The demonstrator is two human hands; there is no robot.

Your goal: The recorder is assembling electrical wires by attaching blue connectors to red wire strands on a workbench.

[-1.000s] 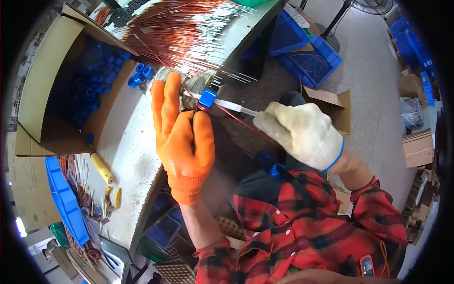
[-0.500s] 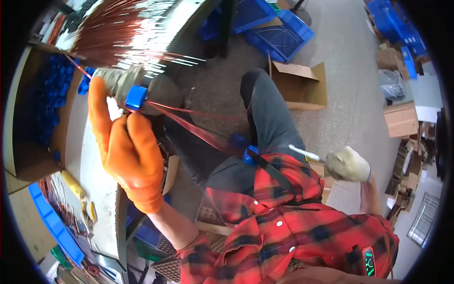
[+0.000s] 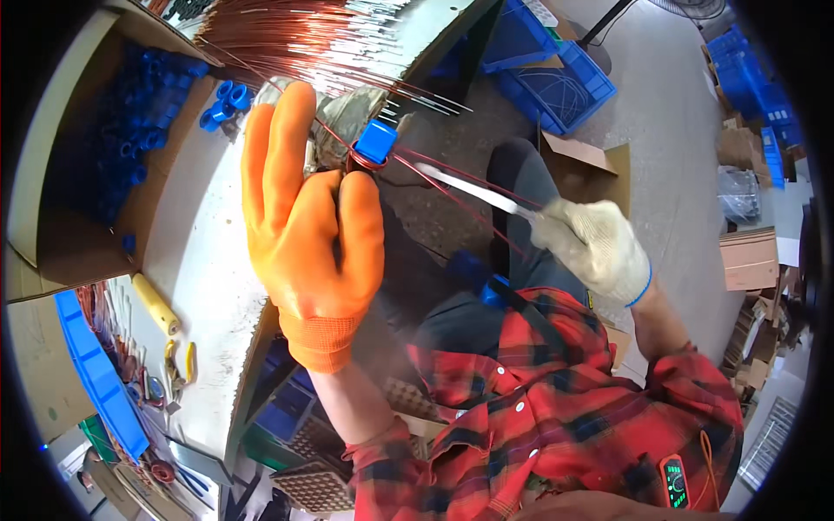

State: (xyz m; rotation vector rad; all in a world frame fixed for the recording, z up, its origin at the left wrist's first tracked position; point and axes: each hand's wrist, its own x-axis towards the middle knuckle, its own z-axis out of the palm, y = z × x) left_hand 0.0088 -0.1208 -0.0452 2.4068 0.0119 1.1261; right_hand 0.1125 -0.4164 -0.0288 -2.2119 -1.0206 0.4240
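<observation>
My left hand point(image 3: 313, 234), in an orange glove, pinches the lower end of a blue plastic coil former point(image 3: 376, 141), with its other fingers stretched upward beside it. Thin red-brown copper wire point(image 3: 441, 160) is looped round the former's base and trails off on both sides. In a white knitted glove, my right hand point(image 3: 599, 247) is closed round a slim white stick-like tool point(image 3: 469, 187). The tool's tip points at the former and lies close to the wires; whether it touches them I cannot tell. Crumpled grey-green cloth point(image 3: 352, 113) lies behind the former.
Bundles of copper wires point(image 3: 287, 35) cover the far bench. At left, a cardboard box point(image 3: 52, 165) holds blue plastic parts, near a yellow-handled tool point(image 3: 156, 304) and pliers point(image 3: 179, 363). Blue crates point(image 3: 565, 87) and an open carton point(image 3: 591, 165) stand on the floor.
My left hand and the blue former have shifted right together. My right hand has brought the white tool up and left from beside my lap to the wires. The view has also shifted somewhat.
</observation>
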